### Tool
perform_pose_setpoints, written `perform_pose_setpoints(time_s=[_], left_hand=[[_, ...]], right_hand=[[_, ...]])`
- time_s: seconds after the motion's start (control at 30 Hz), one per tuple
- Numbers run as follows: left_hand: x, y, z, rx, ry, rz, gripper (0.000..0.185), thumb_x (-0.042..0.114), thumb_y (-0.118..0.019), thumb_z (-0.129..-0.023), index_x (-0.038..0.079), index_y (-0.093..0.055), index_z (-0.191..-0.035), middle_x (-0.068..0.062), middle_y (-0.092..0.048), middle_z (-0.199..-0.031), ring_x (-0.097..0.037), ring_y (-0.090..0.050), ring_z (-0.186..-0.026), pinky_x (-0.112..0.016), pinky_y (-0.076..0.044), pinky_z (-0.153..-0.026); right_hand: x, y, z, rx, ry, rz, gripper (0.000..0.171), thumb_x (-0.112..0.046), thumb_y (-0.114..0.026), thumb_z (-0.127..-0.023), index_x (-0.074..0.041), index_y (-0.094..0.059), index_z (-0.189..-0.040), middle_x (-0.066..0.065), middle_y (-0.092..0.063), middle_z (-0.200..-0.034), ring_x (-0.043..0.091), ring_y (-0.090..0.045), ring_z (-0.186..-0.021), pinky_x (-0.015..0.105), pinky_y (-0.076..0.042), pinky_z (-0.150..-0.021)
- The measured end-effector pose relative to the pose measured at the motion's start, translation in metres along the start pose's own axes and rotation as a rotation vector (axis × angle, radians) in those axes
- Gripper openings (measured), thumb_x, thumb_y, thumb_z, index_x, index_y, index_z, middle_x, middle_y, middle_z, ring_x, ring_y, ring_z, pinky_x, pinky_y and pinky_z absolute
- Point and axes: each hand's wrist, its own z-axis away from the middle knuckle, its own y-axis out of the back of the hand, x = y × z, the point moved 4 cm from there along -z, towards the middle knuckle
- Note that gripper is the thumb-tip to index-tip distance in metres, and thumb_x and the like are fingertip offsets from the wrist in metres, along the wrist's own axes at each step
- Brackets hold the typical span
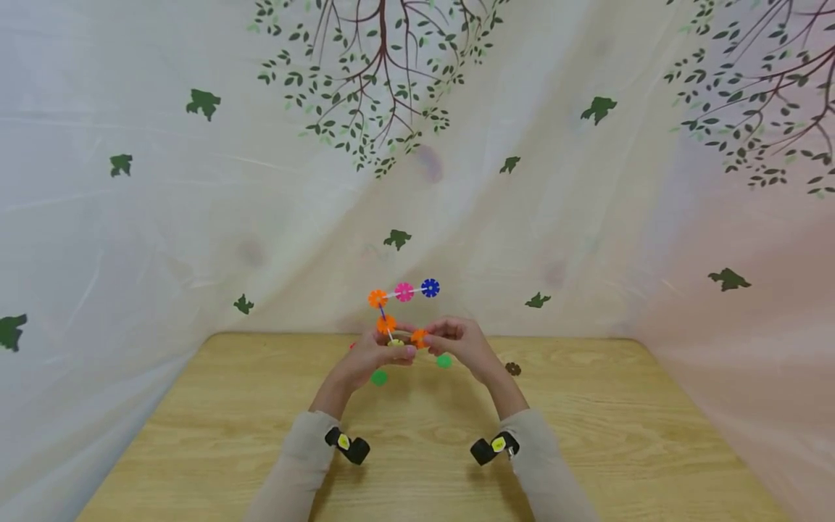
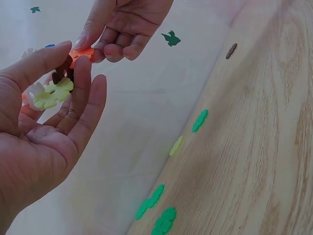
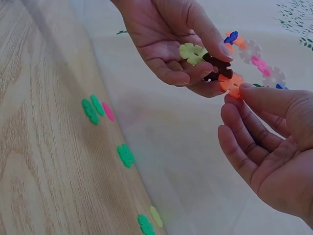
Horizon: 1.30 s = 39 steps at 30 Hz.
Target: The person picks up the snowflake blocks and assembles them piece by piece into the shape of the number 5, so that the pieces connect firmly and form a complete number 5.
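My left hand [image 1: 364, 360] holds one end of a chain of interlocking snowflake discs in front of me. From there the chain rises through orange and blue discs, then runs right through a pink disc [image 1: 404, 292] to a dark blue disc [image 1: 430, 288]. In the right wrist view, the left thumb and fingers pinch a dark brown disc [image 3: 218, 68], with a yellow-green disc [image 3: 192, 53] beside it. My right hand [image 1: 464, 346] pinches an orange disc [image 3: 231, 85] between thumb and forefinger. This orange disc touches the brown one's edge; whether their slots interlock I cannot tell.
Loose discs lie along the wooden table's [image 1: 417, 449] far edge: several green discs [image 3: 125, 155], a pink disc [image 3: 108, 111], a yellow-green disc [image 2: 176, 146] and a brown disc [image 1: 513, 369]. A pale curtain printed with leaves [image 1: 397, 238] hangs behind.
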Motion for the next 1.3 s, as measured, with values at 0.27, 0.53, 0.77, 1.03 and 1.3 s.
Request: perform_pose_setpoints(time_s=[0.27, 0.53, 0.77, 1.03, 1.3], left_hand=[[-0.001, 0.0, -0.001, 0.006, 0.009, -0.001, 0.036, 0.016, -0.069, -0.086, 0.008, -0.059, -0.119, -0.012, -0.066, -0.108, -0.027, -0.066, -0.093, -0.042, -0.053, -0.086], [-0.001, 0.001, 0.001, 0.015, 0.018, -0.008, 0.034, 0.014, -0.066, -0.087, 0.007, -0.058, -0.12, -0.01, -0.066, -0.104, -0.027, -0.065, -0.09, -0.043, -0.053, -0.086], [-0.003, 0.002, 0.0, 0.037, 0.044, 0.012, 0.036, 0.012, -0.067, -0.087, 0.006, -0.056, -0.12, -0.009, -0.064, -0.105, -0.03, -0.065, -0.092, -0.043, -0.053, -0.087], [-0.005, 0.005, 0.0, 0.06, 0.048, 0.009, 0.035, 0.012, -0.068, -0.086, 0.006, -0.058, -0.119, -0.008, -0.065, -0.104, -0.036, -0.063, -0.095, -0.042, -0.054, -0.085], [-0.006, 0.009, -0.001, 0.054, 0.038, -0.008, 0.036, 0.011, -0.067, -0.086, 0.003, -0.056, -0.119, -0.009, -0.064, -0.105, -0.032, -0.064, -0.093, -0.041, -0.054, -0.085]], right_hand=[[0.002, 0.003, -0.002, -0.008, -0.009, 0.016, 0.018, -0.019, -0.067, -0.087, -0.007, -0.067, -0.101, 0.008, -0.069, -0.088, 0.038, -0.062, -0.082, 0.059, -0.049, -0.08], [0.0, 0.006, -0.005, -0.052, -0.018, 0.06, 0.023, -0.018, -0.067, -0.088, -0.003, -0.066, -0.104, 0.015, -0.069, -0.092, 0.022, -0.065, -0.077, 0.041, -0.056, -0.074], [-0.02, 0.011, -0.002, -0.125, 0.0, 0.142, 0.021, -0.008, -0.062, -0.09, 0.005, -0.064, -0.107, 0.026, -0.066, -0.095, 0.047, -0.059, -0.084, 0.032, -0.056, -0.07], [-0.008, 0.036, -0.007, -0.139, -0.016, 0.292, 0.018, -0.015, -0.064, -0.09, -0.005, -0.065, -0.104, 0.021, -0.067, -0.094, 0.04, -0.062, -0.082, 0.034, -0.055, -0.07], [0.006, 0.074, -0.003, -0.181, -0.016, 0.447, 0.015, -0.015, -0.064, -0.089, -0.006, -0.066, -0.101, 0.017, -0.068, -0.089, 0.03, -0.064, -0.078, 0.036, -0.054, -0.065]])
